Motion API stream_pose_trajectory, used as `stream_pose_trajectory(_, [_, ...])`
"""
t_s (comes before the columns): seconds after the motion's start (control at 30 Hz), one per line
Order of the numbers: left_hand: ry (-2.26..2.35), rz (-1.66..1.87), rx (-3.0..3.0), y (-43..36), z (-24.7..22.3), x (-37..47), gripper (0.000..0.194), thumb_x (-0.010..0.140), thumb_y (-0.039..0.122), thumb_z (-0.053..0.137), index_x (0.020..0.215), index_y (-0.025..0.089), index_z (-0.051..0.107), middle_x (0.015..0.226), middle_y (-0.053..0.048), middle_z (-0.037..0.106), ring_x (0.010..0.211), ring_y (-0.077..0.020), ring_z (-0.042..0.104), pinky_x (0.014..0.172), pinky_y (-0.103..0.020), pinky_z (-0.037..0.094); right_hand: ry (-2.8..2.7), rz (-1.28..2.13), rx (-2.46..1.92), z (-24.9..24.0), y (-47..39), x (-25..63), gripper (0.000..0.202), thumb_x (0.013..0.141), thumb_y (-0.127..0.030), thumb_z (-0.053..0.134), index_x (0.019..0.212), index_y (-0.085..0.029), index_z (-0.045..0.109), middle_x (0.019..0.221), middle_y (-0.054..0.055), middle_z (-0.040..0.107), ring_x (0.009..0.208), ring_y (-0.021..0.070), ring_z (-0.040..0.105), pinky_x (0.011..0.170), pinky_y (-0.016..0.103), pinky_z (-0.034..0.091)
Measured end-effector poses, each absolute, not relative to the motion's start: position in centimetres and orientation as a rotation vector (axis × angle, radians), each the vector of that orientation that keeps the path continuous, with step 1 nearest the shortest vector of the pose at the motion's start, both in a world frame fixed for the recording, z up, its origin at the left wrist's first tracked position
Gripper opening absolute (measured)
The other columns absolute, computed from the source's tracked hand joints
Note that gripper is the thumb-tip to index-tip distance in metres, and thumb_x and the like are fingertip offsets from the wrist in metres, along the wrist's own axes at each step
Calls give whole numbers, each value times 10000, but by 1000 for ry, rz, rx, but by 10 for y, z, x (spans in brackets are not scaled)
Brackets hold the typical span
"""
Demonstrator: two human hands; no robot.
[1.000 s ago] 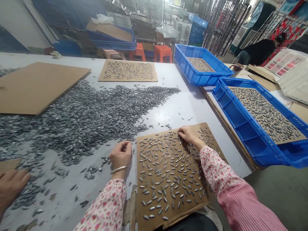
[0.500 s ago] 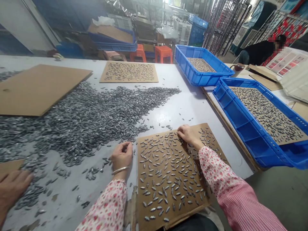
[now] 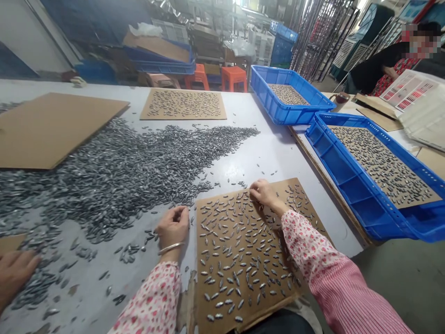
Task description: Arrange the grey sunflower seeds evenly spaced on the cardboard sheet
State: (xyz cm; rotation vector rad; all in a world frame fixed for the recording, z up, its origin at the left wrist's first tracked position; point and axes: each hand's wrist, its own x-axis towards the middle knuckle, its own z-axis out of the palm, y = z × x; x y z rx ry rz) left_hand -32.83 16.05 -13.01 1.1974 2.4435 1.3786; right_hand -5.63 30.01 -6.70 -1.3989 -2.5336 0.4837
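Note:
My left hand (image 3: 173, 228), a bangle at its wrist, rests with curled fingers on the table beside a brown cardboard sheet (image 3: 210, 327). Whether anything is inside those fingers is hidden. Over the sheet's far edge, my right hand (image 3: 263, 192) is closed in a pinch, fingertips down; what it holds is too small to make out. Small silvery spindle-shaped metal pieces (image 3: 230, 280) lie spread singly across the sheet. To the left, a large heap of the same grey pieces (image 3: 139, 171) covers the table.
Another person's hand (image 3: 15, 271) is at the left edge. Cardboard (image 3: 66, 125) lies over the heap; a piece-covered sheet (image 3: 182, 117) is at the back. Blue trays (image 3: 354, 185) with filled sheets stand right. A person (image 3: 378, 69) leans beyond.
My right hand has shifted slightly left along the sheet's far edge. My left hand has hardly moved. The person in the back right has risen higher. The view has shifted a little.

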Motion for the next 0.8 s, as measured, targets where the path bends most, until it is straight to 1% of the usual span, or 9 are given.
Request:
stream_pose_trajectory(0.1, [2433, 1396, 1205, 161, -131, -328, 270, 750, 395, 560, 837, 171, 682, 713, -22, 626, 617, -128, 536, 654, -242, 447, -2379, 548, -1519, -58, 307, -43, 139, 868, -242, 548, 840, -167, 662, 861, 53, 619, 849, 154, 548, 755, 269, 413])
stream_pose_trajectory(0.23, [2422, 1418, 1207, 161, -131, -328, 263, 748, 392, 567, 849, 177, 680, 739, -20, 632, 626, -126, 536, 668, -241, 453, -2410, 608, -1555, -56, 315, -23, 131, 844, -259, 575, 834, -168, 668, 863, 52, 638, 812, 143, 567, 700, 250, 417])
stream_pose_trajectory(0.4, [2431, 1393, 1193, 160, -128, -328, 260, 749, 392, 564, 839, 177, 680, 718, -16, 626, 612, -125, 533, 673, -249, 459, -2601, 653, -1416, -68, 314, -11, 104, 802, -260, 621, 828, -186, 689, 847, 35, 653, 802, 141, 579, 703, 235, 411])
stream_pose_trajectory(0.53, [2426, 1395, 1205, 160, -127, -328, 260, 751, 388, 564, 844, 174, 678, 723, -17, 624, 617, -123, 536, 670, -247, 456, -2705, 656, -1323, -72, 312, -11, 108, 825, -259, 601, 798, -207, 692, 815, 18, 664, 771, 137, 578, 704, 237, 397])
stream_pose_trajectory(0.67, [2438, 1391, 1194, 160, -129, -328, 260, 751, 393, 565, 842, 177, 677, 731, -17, 627, 626, -125, 541, 676, -248, 458, -2759, 557, -1280, -68, 310, -10, 132, 848, -270, 591, 812, -190, 689, 850, 48, 647, 805, 152, 558, 715, 250, 383])
stream_pose_trajectory(0.8, [2440, 1385, 1212, 160, -130, -330, 268, 752, 397, 565, 843, 172, 678, 739, -22, 632, 624, -125, 540, 677, -249, 459, -2813, 541, -1178, -71, 311, -6, 100, 851, -241, 594, 818, -190, 674, 859, 42, 628, 827, 154, 532, 740, 257, 371])
